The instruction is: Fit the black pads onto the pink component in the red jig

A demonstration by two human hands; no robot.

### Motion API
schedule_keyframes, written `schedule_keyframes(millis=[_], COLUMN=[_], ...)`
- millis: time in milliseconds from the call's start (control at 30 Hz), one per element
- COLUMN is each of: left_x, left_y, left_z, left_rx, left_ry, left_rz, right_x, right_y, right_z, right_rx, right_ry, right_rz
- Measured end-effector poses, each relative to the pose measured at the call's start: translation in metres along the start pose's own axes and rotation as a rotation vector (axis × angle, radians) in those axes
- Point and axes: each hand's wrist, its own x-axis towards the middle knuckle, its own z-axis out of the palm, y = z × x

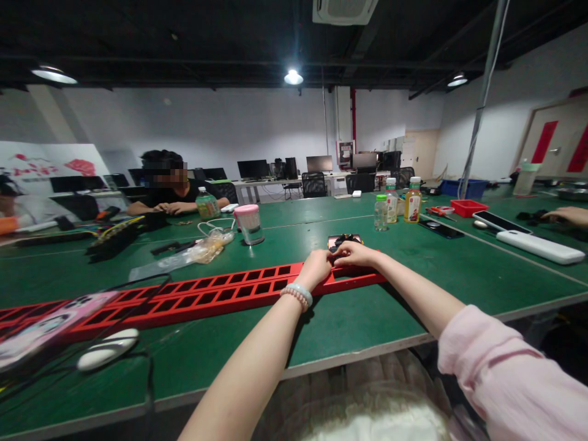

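Note:
A long red frame (pixel 193 301) with rows of rectangular openings lies across the green table. Over its right end, my left hand (pixel 316 269) is closed, fingers bent inward, with a beaded bracelet and a pale bangle at the wrist. My right hand (pixel 354 253) meets it there, its thumb and fingers pinched together. Whatever lies between the fingertips is too small and too covered to make out. Just beyond both hands sits a small box (pixel 331 241) with black pieces at it, partly hidden by my right hand.
Left of me lie a pink patterned case (pixel 59 324), a white mouse (pixel 108 350) and black cables. A pink-lidded cup (pixel 248 225), plastic bag (pixel 184 260), drink bottles (pixel 412 201), phone (pixel 441 229), white power bank (pixel 539 247) and red tray (pixel 468 208) stand around. A person (pixel 169 190) sits opposite.

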Motion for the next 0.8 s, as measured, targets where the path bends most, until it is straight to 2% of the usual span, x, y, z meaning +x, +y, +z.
schedule_keyframes(millis=[233,467,600,800], left_x=[-0.001,0.000,0.002,0.002], left_y=[0.000,-0.001,0.000,0.001], left_z=[-0.001,0.001,0.001,-0.002], left_rx=[0.013,0.011,0.020,0.026], left_ry=[0.002,0.003,-0.003,-0.005], left_rz=[0.009,0.002,0.007,0.032], right_x=[0.008,0.009,0.010,0.015], right_y=[-0.005,-0.026,-0.037,-0.040], right_z=[0.009,0.020,0.018,0.020], right_rx=[-0.197,-0.373,-0.501,-0.509], right_ry=[0.081,0.241,0.173,0.109], right_rz=[0.098,0.261,0.279,0.317])
